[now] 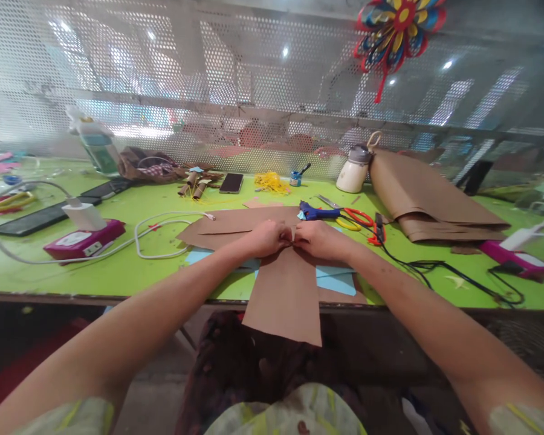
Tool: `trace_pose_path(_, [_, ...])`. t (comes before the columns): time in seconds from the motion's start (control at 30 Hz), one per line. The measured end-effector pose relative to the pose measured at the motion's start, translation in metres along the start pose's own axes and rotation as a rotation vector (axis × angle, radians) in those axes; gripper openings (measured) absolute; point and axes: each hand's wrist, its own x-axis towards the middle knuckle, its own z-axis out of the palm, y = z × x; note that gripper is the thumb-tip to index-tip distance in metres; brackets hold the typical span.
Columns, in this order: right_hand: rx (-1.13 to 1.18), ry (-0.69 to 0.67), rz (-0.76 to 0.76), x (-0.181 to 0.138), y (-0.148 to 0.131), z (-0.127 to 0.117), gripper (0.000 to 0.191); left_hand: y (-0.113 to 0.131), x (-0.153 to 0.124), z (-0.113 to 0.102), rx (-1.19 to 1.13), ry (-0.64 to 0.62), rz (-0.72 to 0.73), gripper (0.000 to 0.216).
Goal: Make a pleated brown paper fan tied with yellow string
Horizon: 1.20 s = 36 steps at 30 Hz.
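At the front of the table (22,278), pinches brown paper (285,296) by its upper end between left hand (269,237) and right hand (315,238) fingertips; lets the lower end overhang the edge.

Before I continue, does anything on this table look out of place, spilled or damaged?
No spill or damage stands out. The black cable sprawls in loose loops at right, and the yellow strands lie in a tangled heap; both look untidy. The held brown paper overhangs the table.
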Motion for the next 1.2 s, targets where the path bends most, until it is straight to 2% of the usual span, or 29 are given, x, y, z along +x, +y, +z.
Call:
trace_pose_path(0.23, [0.028, -0.035, 0.032, -0.011, 0.001, -0.008, 0.015, -0.008, -0.005, 0.001, -0.01, -0.011, -0.046, 0.013])
trace_pose_path(0.4, [0.002, -0.034, 0.03, -0.017, 0.0, -0.008, 0.012, -0.007, -0.008, -0.005, 0.067, 0.008, 0.061, 0.01])
trace_pose_path(0.67, [-0.076, -0.091, 0.025, -0.02, 0.002, -0.005, 0.007, 0.001, -0.013, -0.015, 0.238, -0.038, 0.222, 0.008])
trace_pose_path(0.83, [-0.178, -0.098, 0.043, -0.024, -0.006, -0.004, 0.008, 0.006, -0.016, -0.019, 0.287, -0.068, 0.236, 0.011])
trace_pose_path(0.9, [-0.215, -0.081, 0.064, -0.024, -0.01, -0.003, 0.009, 0.007, -0.017, -0.023, 0.233, -0.081, 0.178, 0.013])
trace_pose_path(1.0, [-0.272, -0.045, 0.084, -0.023, -0.015, -0.003, 0.01, 0.005, -0.019, -0.031, 0.022, -0.126, 0.063, 0.018])
trace_pose_path(1.1, [-0.311, 0.023, 0.095, -0.021, -0.02, -0.004, 0.011, 0.001, -0.018, -0.037, -0.189, -0.194, -0.008, 0.034])
trace_pose_path(1.2, [-0.285, 0.126, 0.115, -0.02, -0.024, -0.004, 0.013, -0.004, -0.016, -0.039, -0.273, -0.157, -0.039, 0.049])
